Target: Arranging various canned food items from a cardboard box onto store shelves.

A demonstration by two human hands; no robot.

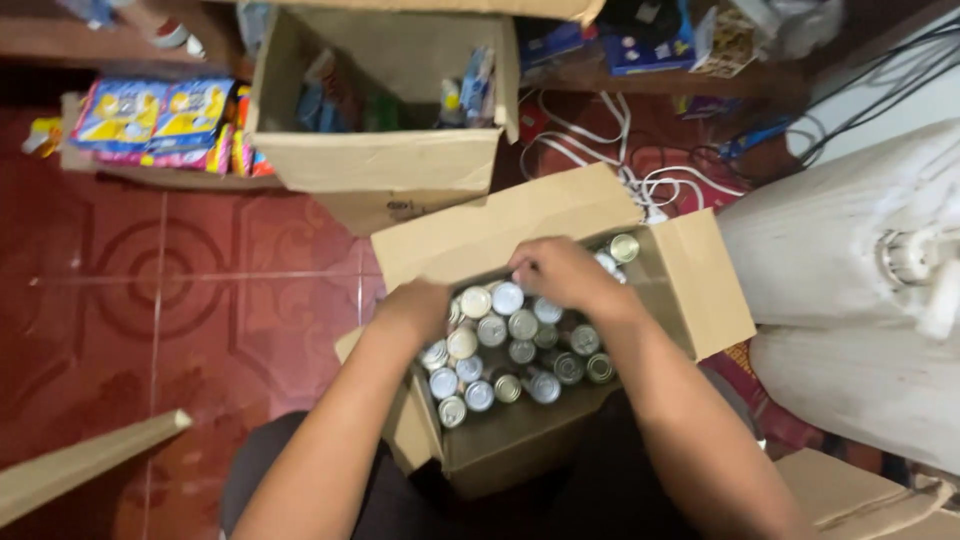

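Observation:
An open cardboard box (520,225) sits in front of me, packed with several small metal cans (520,350) standing upright, their silver lids up. My left hand (418,305) rests at the box's left edge, fingers down among the cans; what it grips is hidden. My right hand (560,272) reaches over the far cans near the middle of the box, fingers curled on a can top. Both forearms stretch from the bottom of the view.
A second open cardboard box (375,165) with packets stands just behind. Colourful packets (160,120) lie on a low shelf at the left. White cables (600,150) trail on the red tiled floor. A pale sack (850,260) fills the right side.

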